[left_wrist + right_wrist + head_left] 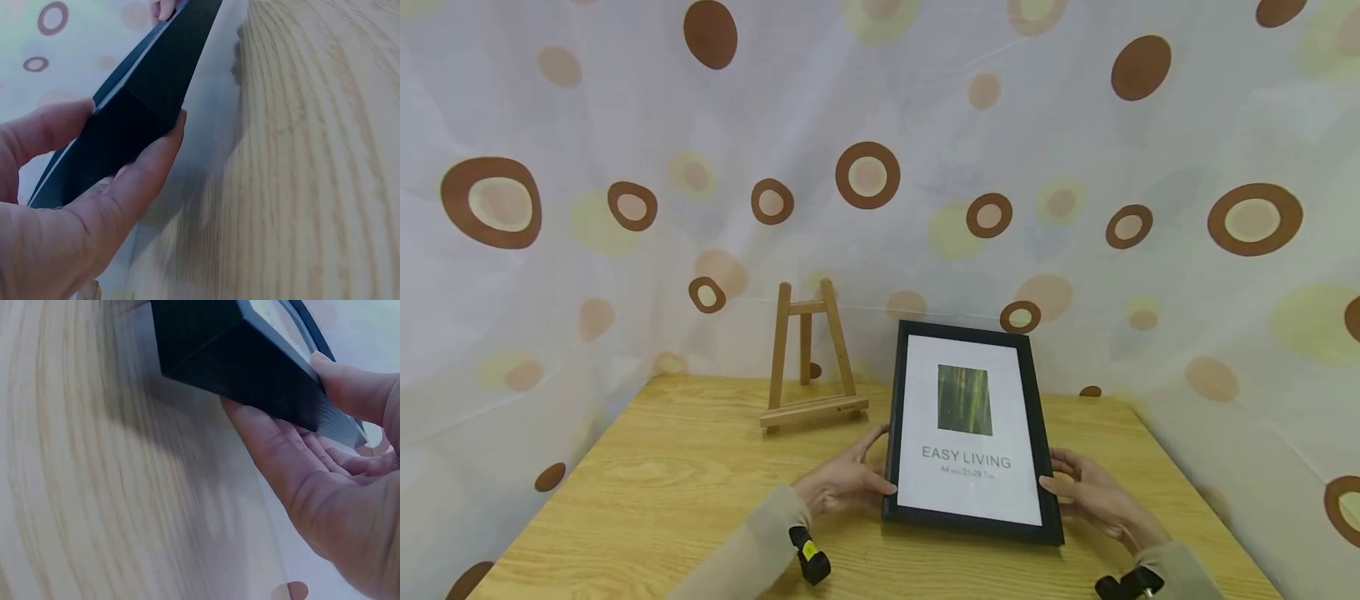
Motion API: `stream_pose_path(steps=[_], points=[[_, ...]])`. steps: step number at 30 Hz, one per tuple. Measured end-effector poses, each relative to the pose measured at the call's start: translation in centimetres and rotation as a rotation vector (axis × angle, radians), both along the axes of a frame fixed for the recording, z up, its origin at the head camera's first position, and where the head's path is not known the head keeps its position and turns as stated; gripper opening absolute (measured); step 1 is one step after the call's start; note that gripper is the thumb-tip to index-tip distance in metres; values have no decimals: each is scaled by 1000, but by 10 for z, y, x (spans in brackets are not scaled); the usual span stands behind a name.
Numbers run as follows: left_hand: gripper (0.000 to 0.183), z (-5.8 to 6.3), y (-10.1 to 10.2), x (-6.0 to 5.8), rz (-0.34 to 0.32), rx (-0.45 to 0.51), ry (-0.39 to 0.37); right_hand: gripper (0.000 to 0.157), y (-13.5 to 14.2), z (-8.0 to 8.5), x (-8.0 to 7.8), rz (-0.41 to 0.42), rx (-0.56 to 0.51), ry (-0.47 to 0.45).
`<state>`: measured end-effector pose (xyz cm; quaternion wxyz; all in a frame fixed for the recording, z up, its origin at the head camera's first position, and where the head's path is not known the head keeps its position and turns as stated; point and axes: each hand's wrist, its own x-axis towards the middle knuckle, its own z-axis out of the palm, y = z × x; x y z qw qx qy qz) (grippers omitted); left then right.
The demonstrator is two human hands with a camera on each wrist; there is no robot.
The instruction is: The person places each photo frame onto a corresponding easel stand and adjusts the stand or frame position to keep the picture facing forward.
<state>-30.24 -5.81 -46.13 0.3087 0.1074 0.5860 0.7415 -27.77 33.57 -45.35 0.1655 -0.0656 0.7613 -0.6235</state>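
A black picture frame (972, 492) with a white insert reading "EASY LIVING" is held up between both hands, tilted back over the table. My left hand (847, 479) grips its left edge near the lower corner, thumb on the front. On the opposite edge, my right hand (1093, 496) pinches the frame the same way. In the left wrist view, the fingers (150, 162) reach under the black side (125, 131) of the frame. The right wrist view shows the thumb on the front rim and fingers (269, 434) behind. To the left stands a small wooden easel (812, 408).
The wood-grain table (685, 475) stretches under the hands. Behind it and on both sides hangs a pale curtain (820, 100) with brown and yellow circles. A black wrist camera (811, 560) is strapped to the left sleeve, another (1127, 585) to the right.
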Motion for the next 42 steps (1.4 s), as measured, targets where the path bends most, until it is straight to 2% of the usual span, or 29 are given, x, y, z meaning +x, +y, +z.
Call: stream_pose_path(steps=[6, 11, 17, 26, 29, 37, 40, 42], points=[[110, 0, -9, -1, -40, -38, 58, 79, -9, 1, 0, -21, -27, 43], [109, 3, -18, -3, -34, -49, 131, 74, -16, 3, -2, -44, -25, 85], [108, 7, -30, -4, -39, -44, 195, 74, -25, 8, -3, -39, -39, 74], [83, 6, -38, -6, -4, -92, 203, 77, -36, 7, -8, -29, -78, 56], [84, 4, -42, -6, 1, -88, 206, 83, -37, 8, -9, 22, -91, 58], [86, 7, -53, -6, 16, -91, 254, 95, -37, 7, -10, 229, -115, 40], [85, 8, -57, -7, 22, -94, 264, 98, -40, 8, -11, 263, -113, 41], [84, 9, -60, -8, 29, -101, 278, 99, -43, 10, -11, 257, -92, 53]])
